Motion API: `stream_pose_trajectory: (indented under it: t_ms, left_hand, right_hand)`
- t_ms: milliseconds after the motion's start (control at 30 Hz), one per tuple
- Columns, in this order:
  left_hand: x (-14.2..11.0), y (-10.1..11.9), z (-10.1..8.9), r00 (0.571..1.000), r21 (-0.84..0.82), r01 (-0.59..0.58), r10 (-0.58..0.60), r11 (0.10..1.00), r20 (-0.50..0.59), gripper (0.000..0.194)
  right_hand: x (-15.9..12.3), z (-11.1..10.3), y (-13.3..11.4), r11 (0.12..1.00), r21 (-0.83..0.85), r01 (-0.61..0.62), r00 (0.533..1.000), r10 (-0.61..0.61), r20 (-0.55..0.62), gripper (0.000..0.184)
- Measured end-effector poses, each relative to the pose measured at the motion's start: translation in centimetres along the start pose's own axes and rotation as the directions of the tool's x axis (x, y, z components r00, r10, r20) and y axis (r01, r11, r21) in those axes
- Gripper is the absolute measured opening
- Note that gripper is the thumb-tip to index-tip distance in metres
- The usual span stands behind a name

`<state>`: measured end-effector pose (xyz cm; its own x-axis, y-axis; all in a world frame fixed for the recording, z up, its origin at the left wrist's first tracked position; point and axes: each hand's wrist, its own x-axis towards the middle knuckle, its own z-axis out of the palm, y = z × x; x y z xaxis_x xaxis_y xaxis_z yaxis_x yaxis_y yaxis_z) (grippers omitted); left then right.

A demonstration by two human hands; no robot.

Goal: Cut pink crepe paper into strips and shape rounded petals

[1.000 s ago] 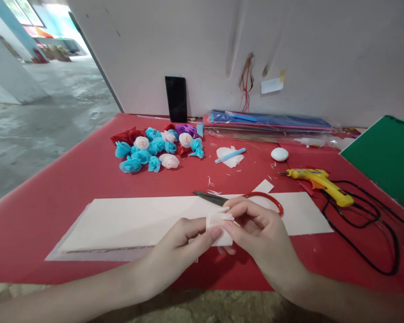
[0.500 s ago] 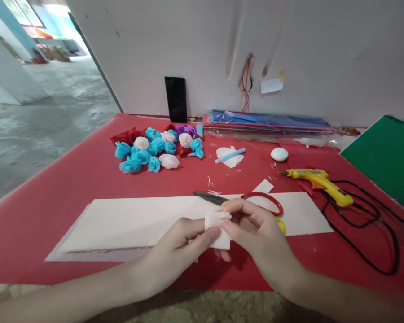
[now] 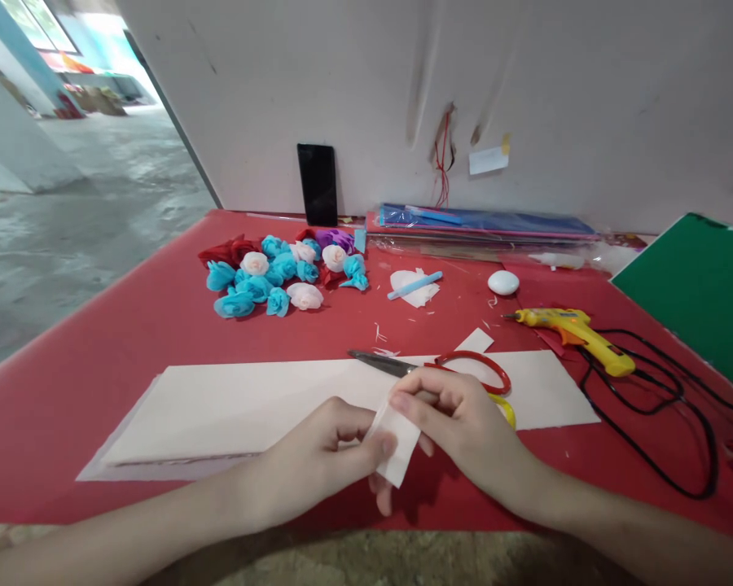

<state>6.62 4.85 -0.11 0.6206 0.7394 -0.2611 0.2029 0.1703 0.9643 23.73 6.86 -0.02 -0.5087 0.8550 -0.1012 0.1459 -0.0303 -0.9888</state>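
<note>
A small white strip of folded paper (image 3: pixel 401 442) is held between both hands above the table's front part. My left hand (image 3: pixel 323 443) pinches its lower left side, thumb on top. At its upper end, my right hand (image 3: pixel 464 411) grips it between thumb and fingers. Just behind my right hand lie scissors with red and yellow handles (image 3: pixel 502 376), their dark blades pointing left. They rest on a long white paper sheet (image 3: pixel 220 407), which is partly hidden by my hands.
Paper roses (image 3: pixel 253 288) in blue, white, red and purple cluster at the back left. A yellow glue gun (image 3: pixel 577 332) with a black cord (image 3: pixel 712 439) lies right. Beyond are a white egg-shaped object (image 3: pixel 503 282), a blue stick (image 3: pixel 415 285), a phone (image 3: pixel 318 185) and a green board (image 3: pixel 696 285).
The paper piece has turned from lying level to a slant, its lower end hanging farther down. My right hand has shifted to its top end, and the left thumb presses lower on it.
</note>
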Motion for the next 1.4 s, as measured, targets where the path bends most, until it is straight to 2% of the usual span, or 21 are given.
stream_pose_trajectory:
  t_ms: [200,400,667,833,1000,1133,1200,1300,1400]
  left_hand:
    - [0.3,0.1,-0.2,0.993,0.075,0.026,-0.017,0.997,-0.118,0.042]
    - [0.6,-0.2,-0.3,0.98,0.153,-0.033,0.062,0.988,-0.189,0.044]
    - [0.3,-0.3,-0.1,0.99,0.127,-0.052,0.068,0.991,-0.125,0.039]
    - [0.3,0.0,0.1,0.995,0.039,-0.042,0.045,0.998,-0.085,0.028]
    - [0.2,0.0,0.3,0.997,-0.036,0.076,-0.076,0.996,0.013,0.025]
    - [0.3,-0.2,0.1,0.984,-0.213,0.139,-0.11,0.967,0.141,0.025]
    - [0.4,-0.2,-0.3,0.958,-0.285,0.208,-0.136,0.936,0.254,0.026]
    - [0.6,0.0,-0.7,0.893,-0.276,0.295,-0.162,0.915,0.42,0.032]
    - [0.7,0.1,-0.7,0.859,-0.257,0.317,-0.161,0.913,0.486,0.04]
  right_hand:
    - [0.2,-0.4,-0.2,0.997,-0.048,0.062,0.988,-0.068,-0.139,0.018]
    - [0.0,-0.3,-0.1,0.996,-0.028,0.087,0.971,-0.091,-0.222,0.018]
    - [-0.1,-0.1,0.1,0.995,-0.038,0.095,0.971,-0.101,-0.218,0.018]
    - [-0.1,0.0,0.0,0.996,-0.043,0.077,0.979,-0.084,-0.187,0.019]
    - [0.0,0.0,-0.1,0.996,-0.03,0.078,0.989,-0.082,-0.126,0.015]
    - [0.1,0.0,0.0,0.998,-0.028,0.062,0.997,-0.063,-0.05,0.015]
    - [0.1,0.0,0.1,0.997,-0.025,0.066,0.997,-0.067,-0.028,0.015]
    - [0.0,0.2,0.3,0.998,-0.011,0.069,0.998,-0.069,-0.012,0.014]
    - [-0.1,0.2,0.4,0.999,0.034,0.04,0.999,-0.04,0.01,0.015]
